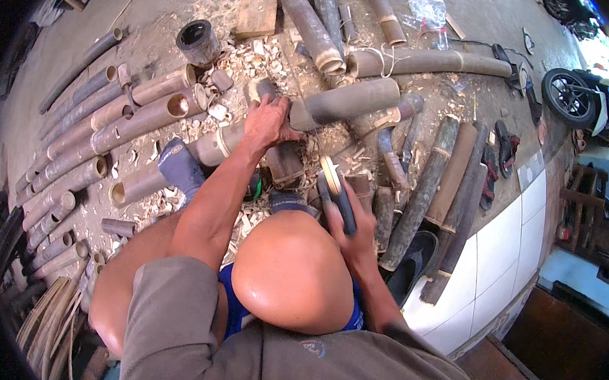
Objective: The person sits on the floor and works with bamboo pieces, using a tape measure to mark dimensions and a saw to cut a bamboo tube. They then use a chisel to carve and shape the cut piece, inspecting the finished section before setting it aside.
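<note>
A long brown bamboo tube (344, 102) lies crosswise in front of me, over a shorter dark bamboo piece (285, 164). My left hand (269, 124) is on top of the tube, fingers bent around it, pressing it down. In my right hand (354, 218), closed around its grip, is a hand saw (332, 177) with a pale and dark handle. Its thin, blurred blade appears to run up toward the tube just right of my left hand; the exact contact cannot be made out. My foot in a dark sock (181, 167) is against the tube's left part.
Several bamboo tubes (131, 131) lie at left, with a hammer (126, 86) among them. Wood chips (267, 55) cover the floor near a black pot (197, 42). More bamboo pieces (428, 188) lie at right beside white tiles (496, 261). A motorcycle wheel (569, 98) stands far right.
</note>
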Demonstrator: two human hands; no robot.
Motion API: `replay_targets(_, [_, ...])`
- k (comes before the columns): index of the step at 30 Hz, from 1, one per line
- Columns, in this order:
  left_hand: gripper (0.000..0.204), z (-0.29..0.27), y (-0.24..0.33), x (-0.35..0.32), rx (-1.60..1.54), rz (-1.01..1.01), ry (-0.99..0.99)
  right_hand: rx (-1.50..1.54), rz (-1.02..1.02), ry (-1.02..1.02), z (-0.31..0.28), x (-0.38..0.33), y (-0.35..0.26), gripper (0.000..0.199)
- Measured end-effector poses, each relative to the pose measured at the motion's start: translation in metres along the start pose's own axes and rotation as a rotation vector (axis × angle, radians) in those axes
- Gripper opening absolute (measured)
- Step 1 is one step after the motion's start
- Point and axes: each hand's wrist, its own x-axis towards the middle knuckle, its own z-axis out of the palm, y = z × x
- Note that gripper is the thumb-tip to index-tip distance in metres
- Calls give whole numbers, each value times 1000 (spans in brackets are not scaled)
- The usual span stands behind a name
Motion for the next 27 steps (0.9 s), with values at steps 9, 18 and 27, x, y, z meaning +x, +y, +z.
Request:
replay_targets(9, [102,12,10,5,-16,-50,-31,38,-12,20,37,70,9,52])
replay_targets(18, [102,0,4,-4,-34,-100,-97,-9,26,-54,-29,-56,10,53])
replay_targets(27, [95,7,-1,-5,-12,-97,-75,9,3,-45,18,35,0,52])
